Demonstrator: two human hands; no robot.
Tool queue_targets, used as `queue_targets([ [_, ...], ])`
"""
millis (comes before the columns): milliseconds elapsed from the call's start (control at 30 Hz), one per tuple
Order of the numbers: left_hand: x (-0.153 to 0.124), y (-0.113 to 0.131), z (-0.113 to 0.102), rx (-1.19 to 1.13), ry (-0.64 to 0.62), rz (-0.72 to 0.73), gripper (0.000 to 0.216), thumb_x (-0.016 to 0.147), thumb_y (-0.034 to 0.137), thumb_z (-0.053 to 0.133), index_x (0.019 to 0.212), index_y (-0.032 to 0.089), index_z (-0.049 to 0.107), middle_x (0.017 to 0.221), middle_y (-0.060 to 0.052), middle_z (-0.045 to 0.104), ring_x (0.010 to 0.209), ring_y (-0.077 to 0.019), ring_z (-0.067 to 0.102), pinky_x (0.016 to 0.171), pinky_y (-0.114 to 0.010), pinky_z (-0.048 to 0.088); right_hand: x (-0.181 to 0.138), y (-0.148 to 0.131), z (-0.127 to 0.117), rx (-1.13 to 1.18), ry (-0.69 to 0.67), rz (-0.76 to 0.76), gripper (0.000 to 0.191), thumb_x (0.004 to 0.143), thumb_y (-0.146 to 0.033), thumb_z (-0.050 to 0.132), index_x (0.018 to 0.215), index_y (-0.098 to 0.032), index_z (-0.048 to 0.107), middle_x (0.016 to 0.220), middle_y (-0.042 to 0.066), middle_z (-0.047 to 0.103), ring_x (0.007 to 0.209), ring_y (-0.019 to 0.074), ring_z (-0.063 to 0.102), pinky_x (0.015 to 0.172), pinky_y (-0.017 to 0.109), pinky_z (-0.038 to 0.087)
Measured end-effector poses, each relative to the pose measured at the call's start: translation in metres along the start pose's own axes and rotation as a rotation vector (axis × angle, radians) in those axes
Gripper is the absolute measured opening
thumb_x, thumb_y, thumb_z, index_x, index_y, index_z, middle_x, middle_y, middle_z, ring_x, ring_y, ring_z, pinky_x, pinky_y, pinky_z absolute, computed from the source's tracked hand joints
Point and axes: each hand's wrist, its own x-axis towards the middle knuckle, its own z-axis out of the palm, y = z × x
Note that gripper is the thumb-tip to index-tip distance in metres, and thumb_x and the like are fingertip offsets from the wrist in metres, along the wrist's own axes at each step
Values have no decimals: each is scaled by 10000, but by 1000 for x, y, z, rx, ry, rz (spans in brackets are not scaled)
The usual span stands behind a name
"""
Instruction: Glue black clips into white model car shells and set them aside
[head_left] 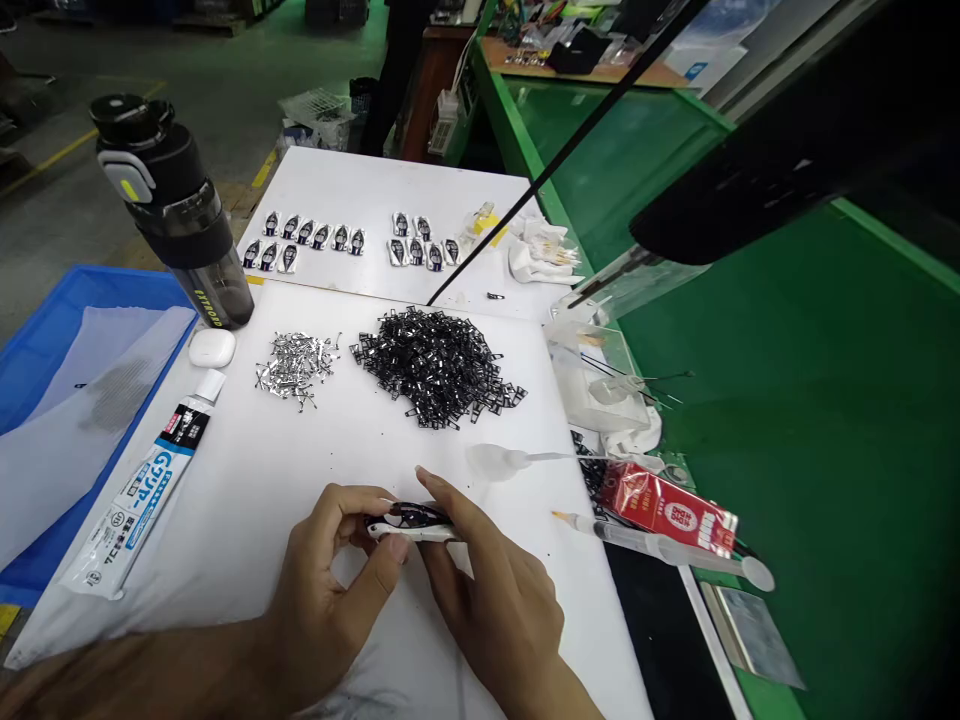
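Together, left hand (pixel 330 590) and right hand (pixel 495 590) pinch a small black-and-white part (pixel 411 522) above the table (pixel 315 450), near black clips (pixel 439 365).

Low in the frame, the left hand (pixel 330 580) and the right hand (pixel 487 590) pinch a small black-and-white piece (pixel 411 523) between their fingertips above the white board (pixel 300 470). Above them, at centre, lies a heap of black clips (pixel 439 367), with a smaller heap of silver parts (pixel 296 365) to its left. A glue tube (pixel 142 490) lies at lower left, a dark bottle (pixel 176 210) stands at upper left, and a syringe (pixel 660 545) and a red packet (pixel 667 510) lie at right.
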Motion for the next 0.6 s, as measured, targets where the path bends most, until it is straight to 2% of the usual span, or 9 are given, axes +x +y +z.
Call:
queue_targets([
  [100, -1, -7, -3, -38, -6, -5, 168, 998, 397, 758, 1125, 293, 725, 1081, -54, 840, 958, -236, 798, 890, -372, 657, 3, -5, -2, 108, -60, 54, 450, 1097, -194, 564, 1546, -215, 559, 1233, 110, 835, 858, 203, 841, 733, 290, 706],
  [233, -2, -11, -4, -60, 40, -10, 214, 994, 426, 773, 1158, 297, 726, 1099, -55, 831, 1010, -236, 807, 897, -349, 670, 9, -12, -8, 246, -128, 126, 442, 1095, -299, 611, 1527, -224, 551, 1316, 140, 799, 1039, 246, 839, 829, 337, 726],
  [400, 1, -12, -2, -30, 129, 49, 236, 987, 445, 772, 1165, 294, 736, 1111, -56, 820, 1029, -242, 810, 903, -353, 681, 22, -14, -11, 310, -122, 159, 279, 1099, -286, 611, 1372, -231, 627, 1192, 88, 834, 1014, 206, 843, 859, 283, 713],
  [533, 0, -16, -3, 90, 102, 189, 189, 1042, 372, 702, 1223, 344, 748, 1160, -51, 835, 1084, -260, 810, 911, -376, 692, 25, -19, -19, 320, -175, 199, 228, 1081, -315, 665, 1296, -248, 702, 1125, 34, 857, 944, 190, 847, 839, 255, 707],
  [600, -3, -17, -4, 166, 44, 337, 333, 1058, 303, 675, 1359, 444, 695, 1192, -23, 845, 1052, -252, 821, 903, -385, 705, 14, -23, -35, 285, -177, 224, 250, 1067, -379, 700, 1291, -274, 733, 1123, 21, 859, 917, 200, 845, 824, 262, 707],
])
